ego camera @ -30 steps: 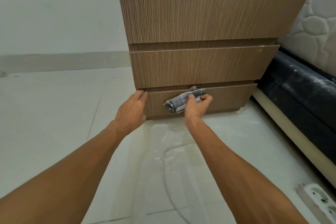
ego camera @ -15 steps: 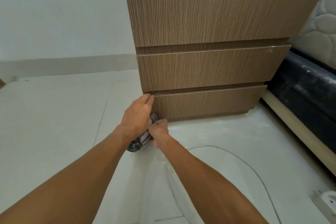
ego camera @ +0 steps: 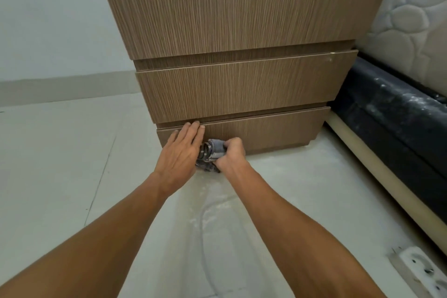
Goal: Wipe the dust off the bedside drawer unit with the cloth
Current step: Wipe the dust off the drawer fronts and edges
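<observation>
Two hands: left hand (ego camera: 180,152) flat, open, fingertips on bottom drawer (ego camera: 261,132); right hand (ego camera: 229,155) fisted round cloth (ego camera: 211,153).
Cloth: bunched, low at drawer's left corner.
Risk: wad drags floor (ego camera: 278,176) dust back onto wood.

The light is soft and even, with only faint shadows. The drawer unit (ego camera: 242,19) leans outward near the top edges. Everything looks a little blurry.
</observation>
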`<state>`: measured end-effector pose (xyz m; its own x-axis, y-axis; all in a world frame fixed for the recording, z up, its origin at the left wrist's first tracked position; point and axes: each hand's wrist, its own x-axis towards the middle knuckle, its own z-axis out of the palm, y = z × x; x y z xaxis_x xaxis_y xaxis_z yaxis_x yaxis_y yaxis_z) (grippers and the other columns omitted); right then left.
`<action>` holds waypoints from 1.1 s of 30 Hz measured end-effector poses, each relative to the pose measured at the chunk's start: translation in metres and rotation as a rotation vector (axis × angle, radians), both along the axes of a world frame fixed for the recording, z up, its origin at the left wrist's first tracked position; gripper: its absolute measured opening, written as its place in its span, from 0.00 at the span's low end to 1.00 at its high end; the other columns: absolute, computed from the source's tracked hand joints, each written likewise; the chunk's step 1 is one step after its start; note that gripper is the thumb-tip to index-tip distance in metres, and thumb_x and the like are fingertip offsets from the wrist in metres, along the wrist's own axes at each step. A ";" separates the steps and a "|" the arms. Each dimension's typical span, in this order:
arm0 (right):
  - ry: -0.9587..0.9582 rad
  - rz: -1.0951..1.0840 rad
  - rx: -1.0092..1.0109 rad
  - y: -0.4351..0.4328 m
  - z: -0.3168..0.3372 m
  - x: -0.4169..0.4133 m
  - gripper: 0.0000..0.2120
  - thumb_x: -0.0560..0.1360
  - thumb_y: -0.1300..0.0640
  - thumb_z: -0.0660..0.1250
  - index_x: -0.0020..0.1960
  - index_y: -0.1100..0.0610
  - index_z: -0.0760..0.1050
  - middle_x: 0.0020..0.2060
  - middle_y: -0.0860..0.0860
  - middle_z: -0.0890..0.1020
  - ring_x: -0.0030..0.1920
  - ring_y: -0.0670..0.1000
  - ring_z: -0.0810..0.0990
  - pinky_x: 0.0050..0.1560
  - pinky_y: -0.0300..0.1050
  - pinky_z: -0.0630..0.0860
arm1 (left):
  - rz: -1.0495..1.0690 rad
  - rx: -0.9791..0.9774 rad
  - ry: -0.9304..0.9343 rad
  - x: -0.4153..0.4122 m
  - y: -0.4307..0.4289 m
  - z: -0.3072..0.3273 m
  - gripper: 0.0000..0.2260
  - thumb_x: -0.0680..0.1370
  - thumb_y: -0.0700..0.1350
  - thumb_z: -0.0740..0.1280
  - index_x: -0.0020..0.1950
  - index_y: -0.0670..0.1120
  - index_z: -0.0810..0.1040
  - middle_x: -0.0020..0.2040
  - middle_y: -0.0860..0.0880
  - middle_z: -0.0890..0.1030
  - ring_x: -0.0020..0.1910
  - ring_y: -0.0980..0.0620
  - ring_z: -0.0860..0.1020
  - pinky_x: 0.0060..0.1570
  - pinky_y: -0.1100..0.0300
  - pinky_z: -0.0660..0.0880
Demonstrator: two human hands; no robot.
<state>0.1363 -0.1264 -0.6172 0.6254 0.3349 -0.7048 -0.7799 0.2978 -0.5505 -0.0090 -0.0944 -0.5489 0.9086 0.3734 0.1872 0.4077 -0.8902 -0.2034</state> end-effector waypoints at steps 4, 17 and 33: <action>-0.016 -0.005 -0.034 -0.040 0.019 0.045 0.20 0.51 0.68 0.55 0.43 0.64 0.68 0.48 0.61 0.75 0.43 0.61 0.79 0.53 0.71 0.74 | 0.033 -0.007 -0.035 0.007 -0.006 -0.006 0.39 0.63 0.31 0.71 0.74 0.37 0.63 0.72 0.37 0.68 0.71 0.36 0.67 0.67 0.44 0.69; -0.132 -0.211 -0.229 -0.153 0.004 0.196 0.26 0.61 0.69 0.56 0.58 0.63 0.74 0.54 0.60 0.80 0.48 0.60 0.83 0.54 0.65 0.78 | 0.044 -0.036 -0.096 0.010 -0.007 -0.010 0.39 0.61 0.30 0.69 0.73 0.37 0.65 0.71 0.37 0.69 0.70 0.37 0.68 0.68 0.45 0.69; -0.227 -0.304 0.039 -0.103 -0.016 0.085 0.17 0.65 0.69 0.59 0.52 0.58 0.72 0.45 0.56 0.78 0.38 0.56 0.81 0.36 0.49 0.79 | 0.127 -0.060 -0.193 -0.040 0.024 -0.012 0.37 0.64 0.28 0.66 0.72 0.40 0.64 0.70 0.41 0.68 0.68 0.42 0.68 0.63 0.47 0.69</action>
<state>0.2215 -0.2293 -0.6332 0.8389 0.1344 -0.5275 -0.5126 0.5210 -0.6825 -0.0494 -0.0700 -0.5605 0.8031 0.4982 0.3269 0.5436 -0.8373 -0.0595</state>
